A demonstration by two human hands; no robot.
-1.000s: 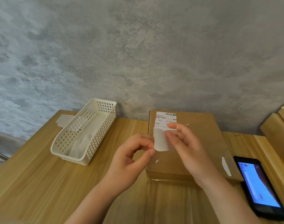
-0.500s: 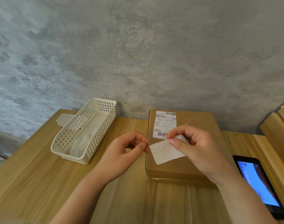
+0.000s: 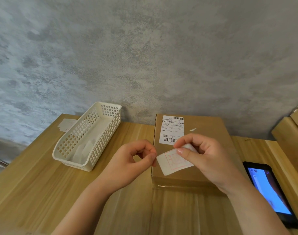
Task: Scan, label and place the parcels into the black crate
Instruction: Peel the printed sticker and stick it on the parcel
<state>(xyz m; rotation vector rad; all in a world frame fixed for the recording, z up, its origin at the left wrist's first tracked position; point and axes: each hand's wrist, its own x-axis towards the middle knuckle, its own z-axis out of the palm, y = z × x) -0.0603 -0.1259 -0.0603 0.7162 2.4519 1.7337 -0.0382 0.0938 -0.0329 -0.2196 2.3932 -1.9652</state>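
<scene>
A brown cardboard parcel lies on the wooden table, with a white shipping label at its far left corner. Above the parcel's near left part my two hands hold a small white sticker with a red printed frame. My right hand pinches its upper right part between thumb and fingers. My left hand pinches its left edge with thumb and forefinger. No black crate is in view.
A white perforated basket holding white paper pieces stands to the left. Loose white slips lie behind it. A black phone with a lit blue screen lies at the right. Wooden pieces stand at the far right, against the grey wall.
The sticker has turned from upright to nearly flat, showing its red print. My left hand let go of it, drew back slightly, then came back to its left edge.
</scene>
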